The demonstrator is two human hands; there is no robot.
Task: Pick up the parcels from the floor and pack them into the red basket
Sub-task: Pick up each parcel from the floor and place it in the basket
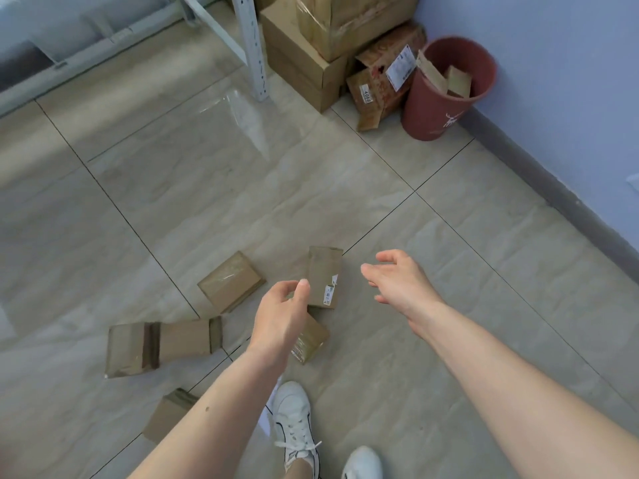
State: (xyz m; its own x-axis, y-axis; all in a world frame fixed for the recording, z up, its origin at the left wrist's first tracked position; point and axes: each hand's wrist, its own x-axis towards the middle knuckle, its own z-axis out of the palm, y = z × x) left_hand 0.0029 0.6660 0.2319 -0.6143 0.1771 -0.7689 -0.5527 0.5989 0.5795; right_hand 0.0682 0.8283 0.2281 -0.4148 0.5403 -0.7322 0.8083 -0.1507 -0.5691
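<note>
Tiled floor, pale and glossy, lilac wall at right of frame, metal shelf leg and stacked cartons at top centre.

Item 1: red basket, upper right of frame, in the corner by the wall; 2 pieces of cardboard already stand in it. It lies well apart from both hands, beyond them and to the right.

Item 2: labelled parcel, centre of frame, long axis running up-down in the picture, white label at its lower right edge. Left hand overlaps its left edge, thumb and fingers curled toward it; whether it already grips cannot be told. Right hand hangs just beside the parcel's right side, fingers spread and loose, holding nothing. Left hand is nearer.

Item 3: taped parcel, partly under the left hand.

Item 4: flat parcel, left of centre.

Item 5: long parcel, lower left, long axis left-right.

Item 6: small parcel, bottom left, partly hidden by the forearm.

Item 7: 2 white shoes, bottom centre.
</note>
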